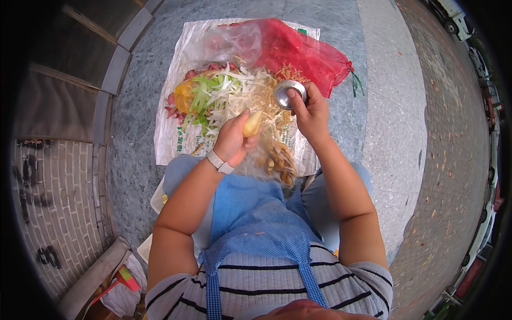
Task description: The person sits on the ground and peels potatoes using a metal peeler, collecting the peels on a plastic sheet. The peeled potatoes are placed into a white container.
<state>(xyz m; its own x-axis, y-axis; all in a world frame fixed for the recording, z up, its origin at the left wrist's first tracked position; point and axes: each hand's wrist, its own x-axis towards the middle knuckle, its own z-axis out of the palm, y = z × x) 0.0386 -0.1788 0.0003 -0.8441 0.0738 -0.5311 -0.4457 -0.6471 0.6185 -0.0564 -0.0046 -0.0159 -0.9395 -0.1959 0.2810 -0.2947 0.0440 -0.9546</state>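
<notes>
My left hand (233,138), with a watch on its wrist, holds a pale yellow peeled piece of root vegetable (252,123); its exact kind is unclear. My right hand (311,110) grips a small round metal dish or lid (290,94), tilted, thumb on its inner face. Below both hands spreads a heap of vegetable peelings: brown shavings (267,93), white strips (236,94), green strips (207,93) and reddish peelings (173,107). Close to my knees lies a clear plastic bag (276,158) with several brown pieces in it.
A white woven sack (170,138) lies flat under the heap. On its far side are a red mesh bag (304,52) and a clear plastic bag (228,42). A red broom (127,279) leans at lower left, near a brick wall (60,180). Parked vehicles (478,236) line the right.
</notes>
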